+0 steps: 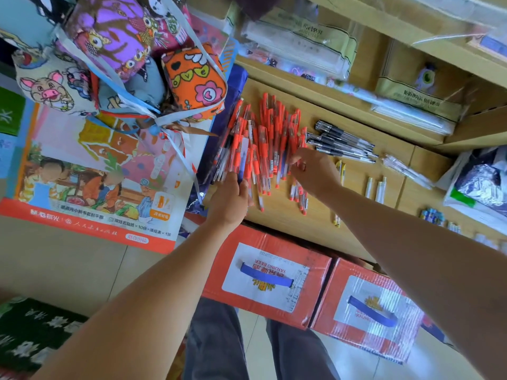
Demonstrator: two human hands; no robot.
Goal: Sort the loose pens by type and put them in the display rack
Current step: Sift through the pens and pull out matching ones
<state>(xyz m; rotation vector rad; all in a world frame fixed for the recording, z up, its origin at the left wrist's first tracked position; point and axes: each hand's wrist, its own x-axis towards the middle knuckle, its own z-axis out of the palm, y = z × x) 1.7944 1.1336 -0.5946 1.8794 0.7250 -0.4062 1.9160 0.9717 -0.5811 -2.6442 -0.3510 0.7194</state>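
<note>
View from above, looking down along two bare forearms. Nearest, on the floor by the person's legs, sit two red boxes [263,275] with blue handles. Just past them is a wooden shelf [279,215], where the pens lie sorted into groups. The left hand [229,198] rests with fairly straight fingers against the near left edge of a big heap of red pens [270,138]. The right hand [315,171] curls in at the heap's right edge; whether it pinches a pen cannot be told. To the right lie a yellow pen [340,171], a few white pens [377,187], a bunch of black pens [340,141] and some clear pens [403,168], each group apart. Farther back are packaged goods [296,45]. Sorting by type looks largely done; no display rack is in view, so racking seemingly remains
</note>
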